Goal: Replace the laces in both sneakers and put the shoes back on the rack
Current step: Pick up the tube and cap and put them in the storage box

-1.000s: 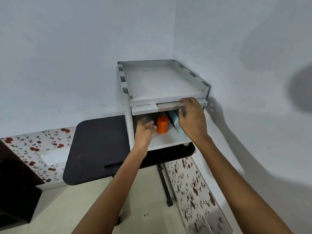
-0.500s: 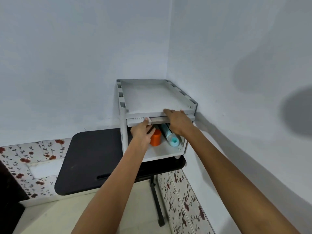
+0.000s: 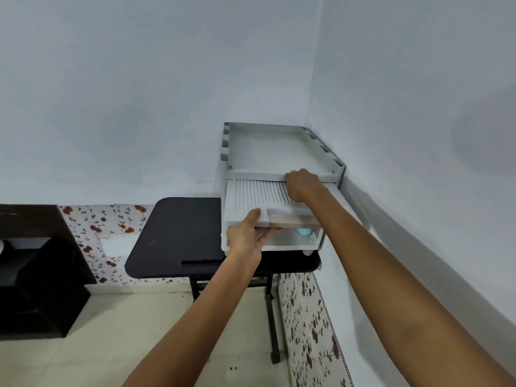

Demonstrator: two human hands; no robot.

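gripping ribbed shelf (image 3: pixel 255 198), left hand (image 3: pixel 245 241)

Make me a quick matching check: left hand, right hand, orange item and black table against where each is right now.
Things: 1 left hand, 2 right hand, 3 orange item, 4 black table.
Places: A beneath the white unit; B at the far end of the ribbed panel; C gripping the panel's near edge; D inside the unit, below the panel.
Pairs: 1-C, 2-B, 3-D, 4-A.
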